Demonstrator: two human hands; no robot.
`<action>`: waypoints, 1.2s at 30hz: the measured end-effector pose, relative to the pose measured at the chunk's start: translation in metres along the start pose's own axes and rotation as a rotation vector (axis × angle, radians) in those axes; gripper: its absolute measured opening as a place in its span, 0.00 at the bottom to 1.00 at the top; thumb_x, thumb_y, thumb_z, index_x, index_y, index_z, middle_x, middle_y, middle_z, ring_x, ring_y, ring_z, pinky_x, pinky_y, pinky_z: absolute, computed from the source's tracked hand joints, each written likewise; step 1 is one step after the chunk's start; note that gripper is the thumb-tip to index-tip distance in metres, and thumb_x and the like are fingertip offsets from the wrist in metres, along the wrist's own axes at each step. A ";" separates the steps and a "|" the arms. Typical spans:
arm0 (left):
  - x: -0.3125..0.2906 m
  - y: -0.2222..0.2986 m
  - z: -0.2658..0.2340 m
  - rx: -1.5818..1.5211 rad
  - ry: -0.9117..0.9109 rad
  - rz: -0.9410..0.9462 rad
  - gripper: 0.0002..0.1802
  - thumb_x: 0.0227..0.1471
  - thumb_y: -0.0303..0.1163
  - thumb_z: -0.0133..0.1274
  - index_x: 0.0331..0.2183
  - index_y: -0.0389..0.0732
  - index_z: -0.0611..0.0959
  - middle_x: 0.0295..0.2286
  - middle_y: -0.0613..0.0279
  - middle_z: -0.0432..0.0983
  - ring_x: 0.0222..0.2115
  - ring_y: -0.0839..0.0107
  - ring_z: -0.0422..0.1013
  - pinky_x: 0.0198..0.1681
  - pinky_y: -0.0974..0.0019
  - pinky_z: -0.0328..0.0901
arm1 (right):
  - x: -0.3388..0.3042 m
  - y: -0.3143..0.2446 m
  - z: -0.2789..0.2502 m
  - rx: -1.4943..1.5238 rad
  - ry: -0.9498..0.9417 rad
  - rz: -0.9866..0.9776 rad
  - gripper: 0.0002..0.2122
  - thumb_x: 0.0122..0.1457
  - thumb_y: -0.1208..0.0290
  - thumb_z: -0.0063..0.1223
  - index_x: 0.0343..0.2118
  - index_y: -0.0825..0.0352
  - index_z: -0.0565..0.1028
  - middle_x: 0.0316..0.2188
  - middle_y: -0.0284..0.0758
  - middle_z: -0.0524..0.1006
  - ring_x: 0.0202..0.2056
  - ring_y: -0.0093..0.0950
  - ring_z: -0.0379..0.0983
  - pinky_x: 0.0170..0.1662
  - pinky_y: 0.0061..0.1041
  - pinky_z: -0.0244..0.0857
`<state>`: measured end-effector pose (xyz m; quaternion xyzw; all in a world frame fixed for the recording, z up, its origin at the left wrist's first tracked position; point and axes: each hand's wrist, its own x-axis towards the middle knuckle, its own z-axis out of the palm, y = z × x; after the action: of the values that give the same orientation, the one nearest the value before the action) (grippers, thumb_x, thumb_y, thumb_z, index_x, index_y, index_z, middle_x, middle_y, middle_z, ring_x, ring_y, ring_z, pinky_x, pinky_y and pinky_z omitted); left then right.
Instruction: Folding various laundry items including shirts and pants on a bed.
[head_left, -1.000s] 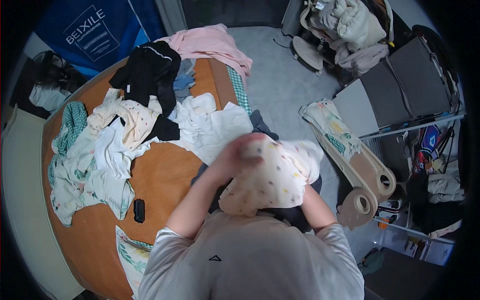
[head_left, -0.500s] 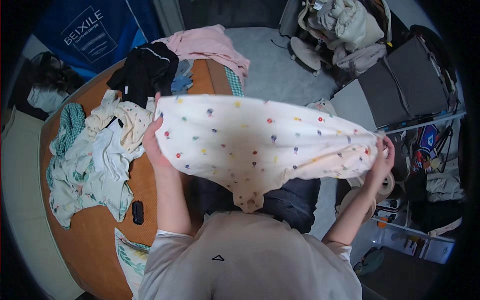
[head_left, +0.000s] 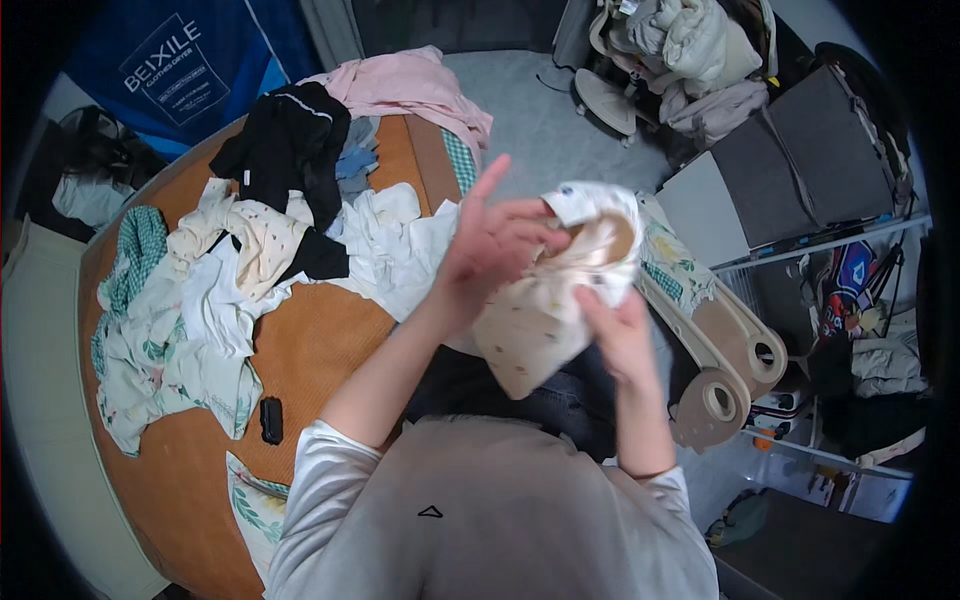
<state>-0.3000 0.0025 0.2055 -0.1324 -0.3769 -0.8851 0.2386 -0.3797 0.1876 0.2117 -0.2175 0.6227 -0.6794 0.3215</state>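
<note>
As the right hand (head_left: 625,338) pinches a bunched, patterned cloth (head_left: 530,335), the left hand (head_left: 488,248) is spread at its edge, near clothes (head_left: 215,325) heaped on a bed (head_left: 325,335).

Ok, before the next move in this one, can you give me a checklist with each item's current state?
1. Right hand holding the patterned cloth: ok, its thumb lies over the fabric.
2. Left hand gripping the patterned cloth: cannot tell; its fingers overlap the edge, with one pointing away.
3. Patterned cloth spread flat: not ok, it is bunched between the hands.
4. Small black object away from the hands: ok, it lies apart on the orange cover.
5. White garments neatly folded: not ok, they lie crumpled.
</note>
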 end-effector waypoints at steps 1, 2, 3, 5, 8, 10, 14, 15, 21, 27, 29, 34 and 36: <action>0.000 -0.010 -0.017 0.228 0.049 -0.010 0.39 0.53 0.35 0.55 0.61 0.42 0.55 0.50 0.52 0.66 0.49 0.64 0.68 0.59 0.54 0.56 | -0.009 -0.017 -0.008 -0.002 0.037 -0.028 0.12 0.59 0.77 0.53 0.46 0.72 0.75 0.40 0.32 0.79 0.41 0.19 0.73 0.44 0.20 0.67; -0.004 -0.024 -0.029 0.225 0.051 -0.011 0.39 0.53 0.35 0.55 0.61 0.42 0.55 0.50 0.52 0.66 0.49 0.64 0.68 0.59 0.54 0.56 | -0.019 -0.031 -0.016 -0.005 0.074 -0.054 0.12 0.59 0.78 0.54 0.46 0.72 0.74 0.39 0.33 0.79 0.41 0.20 0.74 0.44 0.21 0.67; -0.006 -0.039 -0.037 0.439 -0.068 -0.147 0.32 0.53 0.38 0.55 0.57 0.43 0.63 0.47 0.54 0.69 0.48 0.65 0.68 0.59 0.53 0.56 | -0.026 -0.046 -0.024 0.003 0.079 -0.089 0.13 0.58 0.80 0.54 0.46 0.73 0.74 0.39 0.33 0.79 0.40 0.20 0.74 0.45 0.21 0.67; -0.010 -0.062 -0.053 0.647 -0.197 -0.283 0.26 0.53 0.40 0.56 0.52 0.43 0.72 0.45 0.56 0.72 0.48 0.65 0.69 0.59 0.51 0.56 | -0.037 -0.071 -0.041 -0.050 0.043 -0.159 0.14 0.56 0.82 0.54 0.46 0.74 0.74 0.39 0.35 0.79 0.40 0.21 0.74 0.45 0.21 0.67; -0.012 -0.069 -0.075 1.419 -0.731 0.091 0.18 0.51 0.42 0.57 0.41 0.43 0.81 0.40 0.58 0.76 0.47 0.64 0.70 0.57 0.55 0.57 | -0.058 -0.095 -0.071 -0.324 0.135 -0.268 0.14 0.54 0.80 0.57 0.44 0.74 0.74 0.38 0.36 0.79 0.39 0.20 0.74 0.44 0.19 0.66; -0.001 -0.054 -0.097 1.509 -0.730 0.022 0.17 0.48 0.43 0.59 0.38 0.43 0.82 0.38 0.59 0.78 0.45 0.61 0.70 0.55 0.57 0.59 | -0.069 -0.116 -0.076 -0.195 0.408 -0.397 0.12 0.53 0.74 0.60 0.38 0.74 0.75 0.37 0.36 0.79 0.38 0.20 0.74 0.44 0.19 0.65; 0.043 -0.004 -0.093 1.741 -0.652 0.195 0.18 0.40 0.42 0.63 0.33 0.43 0.81 0.34 0.60 0.77 0.42 0.58 0.71 0.48 0.56 0.63 | -0.087 -0.139 -0.115 -0.344 0.268 -0.435 0.14 0.51 0.70 0.63 0.34 0.72 0.72 0.30 0.30 0.75 0.36 0.20 0.72 0.46 0.19 0.62; 0.053 0.020 -0.095 1.782 -0.661 0.279 0.17 0.39 0.42 0.63 0.31 0.42 0.80 0.34 0.59 0.77 0.41 0.57 0.71 0.48 0.57 0.63 | -0.078 -0.135 -0.109 -0.374 0.141 -0.503 0.16 0.51 0.71 0.64 0.38 0.72 0.70 0.32 0.30 0.74 0.38 0.21 0.72 0.46 0.18 0.62; 0.120 0.158 -0.059 2.293 -0.215 1.122 0.10 0.41 0.33 0.58 0.30 0.42 0.79 0.31 0.61 0.76 0.33 0.59 0.72 0.41 0.63 0.64 | -0.025 -0.116 -0.113 -0.972 0.384 -0.611 0.23 0.51 0.79 0.56 0.49 0.71 0.61 0.44 0.38 0.71 0.48 0.29 0.70 0.50 0.24 0.62; 0.173 0.193 -0.012 1.496 0.286 0.629 0.06 0.61 0.28 0.37 0.37 0.39 0.70 0.31 0.59 0.68 0.35 0.71 0.64 0.42 0.68 0.62 | 0.048 -0.178 -0.092 -1.266 0.304 -1.194 0.10 0.54 0.83 0.50 0.40 0.70 0.75 0.45 0.37 0.74 0.46 0.28 0.72 0.49 0.19 0.61; 0.175 0.202 0.016 1.381 0.242 0.945 0.06 0.61 0.28 0.38 0.41 0.41 0.67 0.29 0.64 0.65 0.32 0.76 0.62 0.39 0.71 0.61 | 0.044 -0.201 -0.093 -1.193 0.345 -1.287 0.12 0.58 0.80 0.50 0.46 0.69 0.76 0.47 0.36 0.75 0.46 0.25 0.71 0.50 0.18 0.62; 0.108 0.247 0.023 1.895 -0.089 0.899 0.10 0.58 0.26 0.49 0.41 0.40 0.67 0.34 0.59 0.65 0.37 0.72 0.64 0.40 0.74 0.60 | 0.023 -0.221 -0.113 -0.483 0.029 -0.747 0.21 0.64 0.73 0.46 0.59 0.69 0.61 0.47 0.40 0.76 0.46 0.18 0.73 0.47 0.20 0.67; 0.113 0.220 -0.024 1.501 0.297 0.317 0.08 0.47 0.31 0.57 0.32 0.39 0.80 0.31 0.69 0.75 0.32 0.76 0.70 0.39 0.73 0.63 | 0.015 -0.206 -0.111 -0.366 0.009 -0.630 0.17 0.65 0.72 0.45 0.55 0.68 0.60 0.45 0.37 0.75 0.44 0.17 0.73 0.44 0.18 0.68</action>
<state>-0.2825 -0.1839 0.3693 0.1319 -0.8156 -0.3571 0.4357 -0.5014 0.2591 0.3990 -0.4495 0.6380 -0.6232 0.0495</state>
